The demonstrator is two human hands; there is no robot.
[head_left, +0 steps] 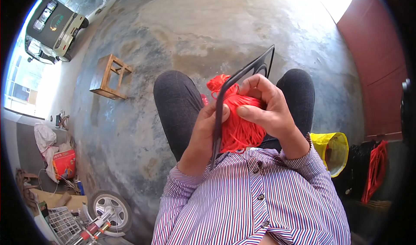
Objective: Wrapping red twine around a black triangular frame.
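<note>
A bundle of bright red cord [245, 134] hangs in front of my torso, between my knees. Against its left side stands a thin black frame [220, 108], tilted, with curved inner bars near its far end. My left hand [200, 134] is closed round the near part of the frame, thumb on the bar; its other fingers are mostly hidden. My right hand [273, 108] is closed at the upper right of the bundle, thumb and bent fingers gripping red cord close to the frame.
A wooden stool [108, 78] lies tipped on the concrete floor, front left. At my right are a yellow bag [336, 152] and more red cord [376, 171]. A wheel [110, 210] and red box [64, 163] are at lower left, a three-wheeled vehicle [54, 28] far left.
</note>
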